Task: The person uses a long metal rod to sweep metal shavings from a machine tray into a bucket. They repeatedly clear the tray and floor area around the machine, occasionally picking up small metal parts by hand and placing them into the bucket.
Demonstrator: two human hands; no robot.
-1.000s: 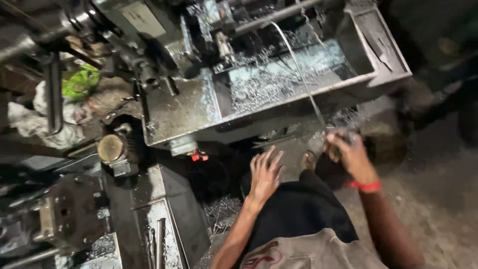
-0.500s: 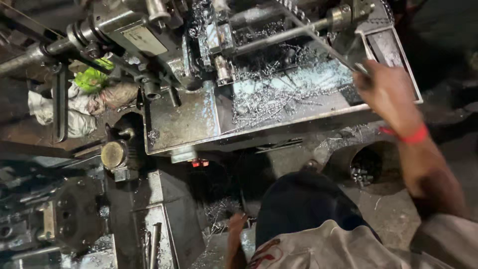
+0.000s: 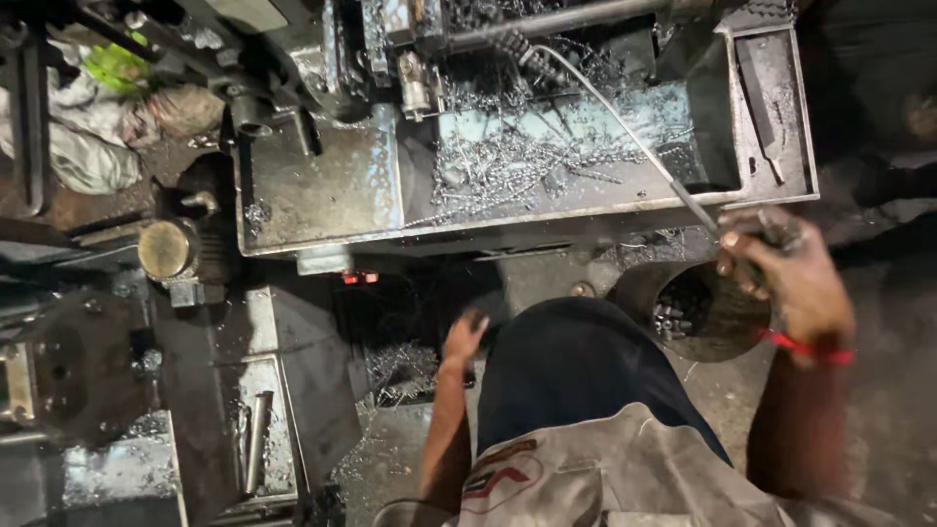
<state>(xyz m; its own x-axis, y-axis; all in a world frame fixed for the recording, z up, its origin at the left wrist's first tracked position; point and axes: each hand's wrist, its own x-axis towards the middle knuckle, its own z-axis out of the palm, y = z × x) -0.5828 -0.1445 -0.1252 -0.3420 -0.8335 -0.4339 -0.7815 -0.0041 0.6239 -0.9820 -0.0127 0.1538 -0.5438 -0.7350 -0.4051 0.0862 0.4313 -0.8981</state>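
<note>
My right hand (image 3: 786, 278), with a red band at the wrist, is closed on the near end of a long thin metal rod (image 3: 625, 132). The rod slants up and left over the machine's metal chip tray (image 3: 322, 195), and its curved far end lies among curly metal shavings (image 3: 508, 161). My left hand (image 3: 465, 339) hangs low beside my dark trouser knee, in front of the machine's base, with its fingers bent. Whether anything is in it is hidden.
A round dark container (image 3: 698, 312) holding shavings sits on the floor under my right hand. More shavings (image 3: 395, 371) lie on the floor by my left hand. A second machine with a brass-coloured round part (image 3: 166, 249) stands left. Rags (image 3: 88, 146) lie at upper left.
My right hand has come down from the tray's right corner to just above the round container, still holding the rod. My left hand has risen beside my knee.
</note>
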